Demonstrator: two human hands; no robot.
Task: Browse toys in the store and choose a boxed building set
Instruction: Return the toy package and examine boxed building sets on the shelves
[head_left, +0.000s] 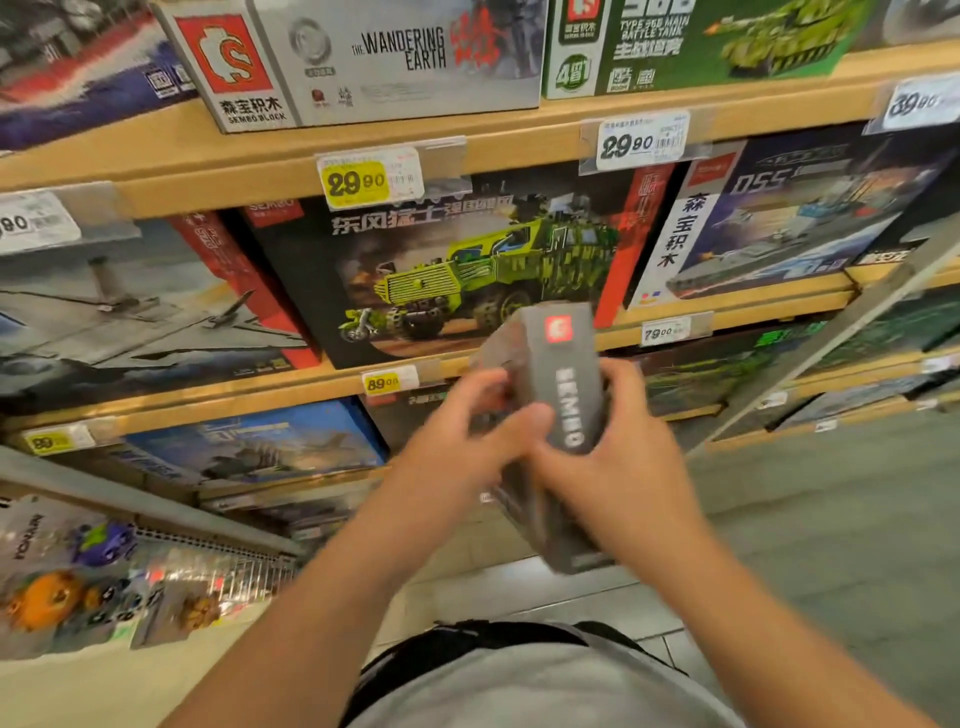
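While both hands clasp it, the grey box (566, 379) marked SEMBO hangs in front of the shelves (208, 161), narrow side up. The left hand (457, 441) wraps its fingers (483, 384) over the near-left edge; the right hand (623, 462) closes on the right side. Behind it stands a green truck set (467, 270); price tags (358, 182) line the shelf edges.

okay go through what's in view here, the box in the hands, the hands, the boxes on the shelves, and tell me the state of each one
Grey Sembo box: off the shelf, tilted, narrow side facing the camera.
Left hand: grip closed on the box.
Right hand: grip closed on the box.
Green truck box: on its shelf, front facing out.
Wandering Earth box: shelved, untouched.
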